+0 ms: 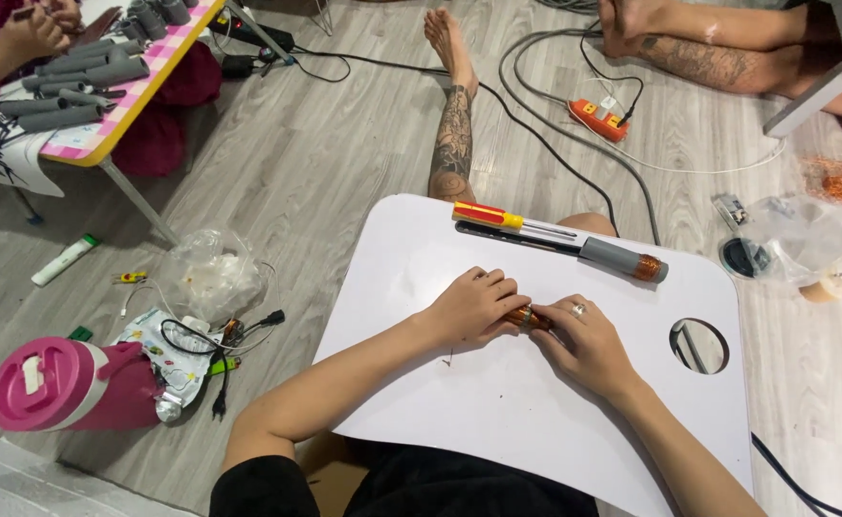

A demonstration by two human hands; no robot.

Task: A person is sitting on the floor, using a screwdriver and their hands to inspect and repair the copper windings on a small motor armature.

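Copper-wound coil piece (524, 317), frame centre on white lap table (497, 412), pinched between my left hand (471, 304) and right hand (585, 341), fingers curled closed around it. Winding looks partly done, I judge. Finished grey tube with copper coil (624, 259) and screwdriver (497, 216) lie above, untouched.

Bare forearms, short black sleeve at the left shoulder, black clothing over the lap, left hand (473, 304) without rings, right hand (588, 343) wearing a silver ring on one finger
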